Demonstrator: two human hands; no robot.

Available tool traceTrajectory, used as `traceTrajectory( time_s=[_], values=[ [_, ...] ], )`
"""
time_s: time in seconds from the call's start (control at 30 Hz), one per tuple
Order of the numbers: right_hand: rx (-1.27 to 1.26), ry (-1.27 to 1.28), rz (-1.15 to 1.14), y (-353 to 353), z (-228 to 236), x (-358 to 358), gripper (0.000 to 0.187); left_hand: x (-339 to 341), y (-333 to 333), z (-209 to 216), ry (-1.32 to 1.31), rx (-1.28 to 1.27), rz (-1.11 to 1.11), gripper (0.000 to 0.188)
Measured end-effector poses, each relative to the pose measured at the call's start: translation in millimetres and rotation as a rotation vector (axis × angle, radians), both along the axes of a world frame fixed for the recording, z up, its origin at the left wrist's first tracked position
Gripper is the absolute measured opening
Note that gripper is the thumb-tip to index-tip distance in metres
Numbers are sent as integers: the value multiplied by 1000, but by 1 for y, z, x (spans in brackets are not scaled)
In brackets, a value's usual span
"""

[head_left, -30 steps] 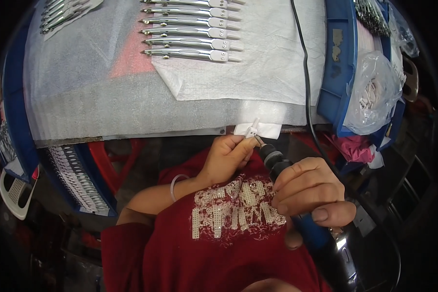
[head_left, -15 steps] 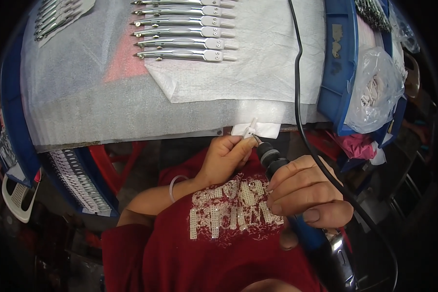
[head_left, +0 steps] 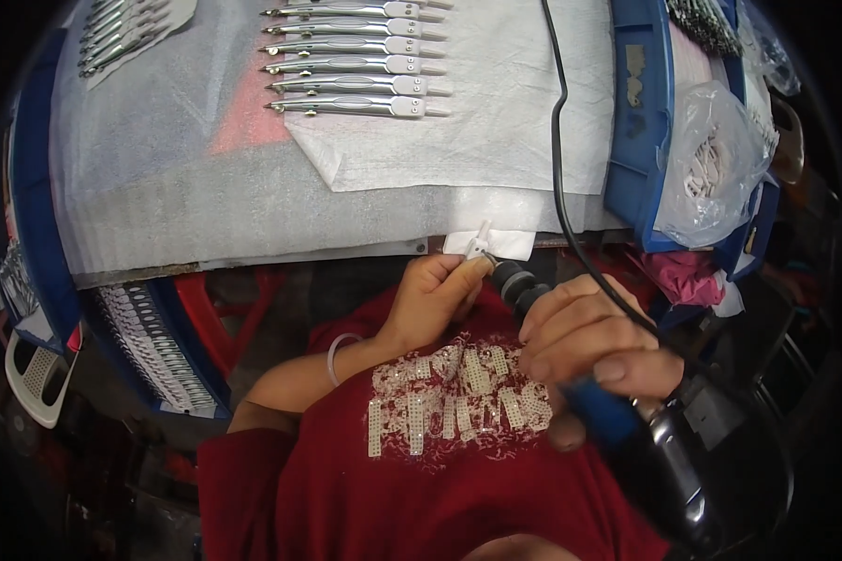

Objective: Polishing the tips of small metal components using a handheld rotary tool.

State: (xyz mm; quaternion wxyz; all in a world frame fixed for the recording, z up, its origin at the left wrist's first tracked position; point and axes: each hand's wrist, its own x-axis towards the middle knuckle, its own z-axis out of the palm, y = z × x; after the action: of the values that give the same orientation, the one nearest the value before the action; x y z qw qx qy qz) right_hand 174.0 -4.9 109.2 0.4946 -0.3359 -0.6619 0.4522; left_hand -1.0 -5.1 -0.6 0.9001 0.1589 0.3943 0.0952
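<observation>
At the near edge of the table, my left hand (head_left: 437, 292) pinches a drawing compass (head_left: 478, 247) by its white head. Most of the compass is hidden behind my fingers; a pale stem points away from me. My right hand (head_left: 603, 338) is wrapped round a corded electric screwdriver (head_left: 517, 283), blue and black with a metal clip. Its bit meets the compass head beside my left thumb. Under the compass lies a small white pad (head_left: 510, 245). Farther off, several silver compasses (head_left: 365, 86) lie in a row on a white cloth (head_left: 458, 154).
The screwdriver's black cord (head_left: 559, 140) runs across the table's right part. A blue bin (head_left: 638, 122) and a clear plastic bag (head_left: 711, 178) of small pale parts are at the right. More compasses (head_left: 126, 35) lie far left. A blue crate (head_left: 173, 327) of compasses stands below the table.
The screwdriver's rear and my right hand have shifted slightly right, tilting the tool lower. The cord has moved a little left over the table. My left hand keeps its pinch on the compass.
</observation>
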Motion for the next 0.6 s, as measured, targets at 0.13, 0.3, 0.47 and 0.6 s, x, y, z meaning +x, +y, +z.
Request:
traceTrajectory(
  time_s=[0.13, 0.3, 0.47, 0.6],
  values=[
    [69, -37, -211, -18, 0, 0, 55, 6, 8, 6, -53, 51, -81, 26],
    [250, 64, -416, -26, -7, -1, 58, -1, 11, -7, -115, 82, -104, 28],
    [327, 145, -663, -33, -5, 2, 56, -4, 21, 12, -188, 252, -239, 34],
    [239, 160, -765, -39, -9, -2, 55, -22, 37, 42, -179, 675, -396, 33]
  ],
)
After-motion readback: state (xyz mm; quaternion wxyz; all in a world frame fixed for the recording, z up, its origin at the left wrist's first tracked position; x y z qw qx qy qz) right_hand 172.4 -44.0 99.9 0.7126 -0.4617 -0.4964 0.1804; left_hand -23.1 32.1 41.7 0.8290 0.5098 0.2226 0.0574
